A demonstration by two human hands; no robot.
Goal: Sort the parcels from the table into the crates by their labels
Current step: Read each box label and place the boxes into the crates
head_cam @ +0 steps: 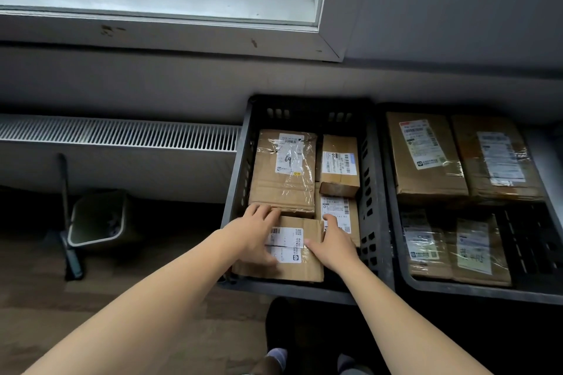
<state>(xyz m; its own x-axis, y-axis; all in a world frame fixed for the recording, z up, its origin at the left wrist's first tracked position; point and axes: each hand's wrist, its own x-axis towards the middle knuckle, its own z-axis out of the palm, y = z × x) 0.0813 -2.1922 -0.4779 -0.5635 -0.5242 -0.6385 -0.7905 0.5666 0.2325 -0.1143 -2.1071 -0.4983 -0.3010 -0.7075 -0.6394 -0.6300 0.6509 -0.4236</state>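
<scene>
A brown cardboard parcel (307, 265) with a white label lies at the near end of the left dark crate (292, 289). My left hand (253, 231) grips its left side, fingers over the far edge and thumb on the label. My right hand (332, 243) grips its right edge, thumb on top. Behind it in the same crate sit a large taped parcel (283, 173), a small box (339, 164) and a labelled parcel (338, 207) partly under my right fingers. The right crate (487, 294) holds several labelled parcels, among them one at the back (423, 155).
Both crates stand on the floor against the wall below a window sill (182, 36). A white radiator grille (122, 134) runs along the wall to the left. A dustpan (97, 216) with a long handle leans beneath it. My feet (277, 356) are near the left crate's front.
</scene>
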